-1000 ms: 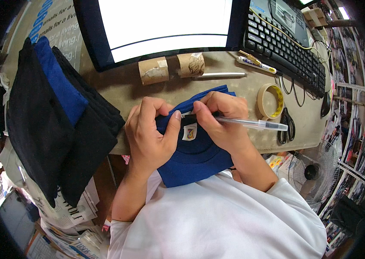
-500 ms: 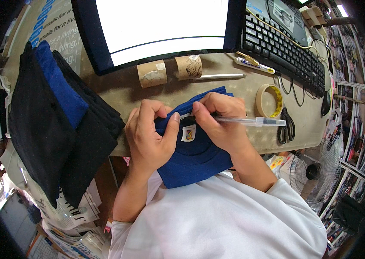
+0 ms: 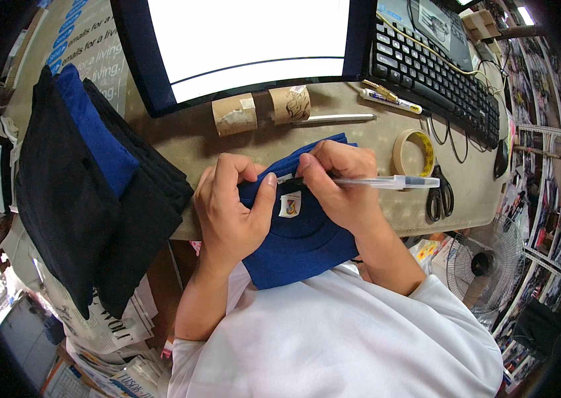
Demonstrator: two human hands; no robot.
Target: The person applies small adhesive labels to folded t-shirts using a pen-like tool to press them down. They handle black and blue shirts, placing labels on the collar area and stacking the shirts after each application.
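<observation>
A folded blue garment with a small white label hangs over the table's near edge, against my white shirt. My left hand pinches its upper left part between thumb and fingers. On the other side, my right hand pinches the cloth close to the left thumb. A clear pen passes through the right hand and sticks out to the right. Some white and black material shows between the two thumbs, but I cannot make out what it is.
Dark garments with one blue piece are stacked at the left. A monitor, two cardboard rolls, a silver rod, and a keyboard lie beyond my hands. Tape, scissors and a fan are at right.
Almost nothing differs. The pen's outer end has tipped slightly upward, while both hands keep their pinch on the blue garment.
</observation>
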